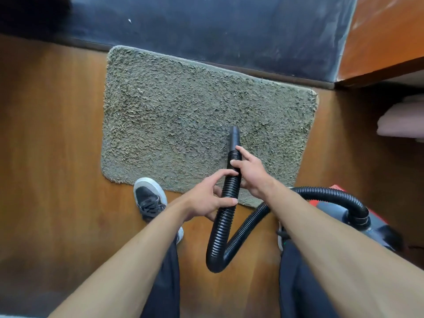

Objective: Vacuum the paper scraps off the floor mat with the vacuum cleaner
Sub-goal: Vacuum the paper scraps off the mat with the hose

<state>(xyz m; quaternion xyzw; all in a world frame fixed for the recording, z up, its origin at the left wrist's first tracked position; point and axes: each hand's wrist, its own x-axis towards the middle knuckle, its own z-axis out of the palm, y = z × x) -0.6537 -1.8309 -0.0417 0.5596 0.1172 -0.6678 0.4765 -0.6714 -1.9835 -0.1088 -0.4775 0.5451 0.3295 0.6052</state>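
A shaggy grey-green floor mat (183,115) lies on the wooden floor against a dark wall. I see no paper scraps on its pile. A black ribbed vacuum hose (226,216) runs from the vacuum body (339,210) at the lower right, loops near my knees and rises to a smooth black nozzle (234,137) that points at the mat's right half. My left hand (207,198) grips the hose below the nozzle. My right hand (249,172) holds the hose higher up, fingers wrapped round the ribbed end.
My left shoe (149,198) stands at the mat's near edge. A wooden piece of furniture (378,42) with folded pink cloth (401,120) is at the right. The dark wall (206,26) borders the mat's far side.
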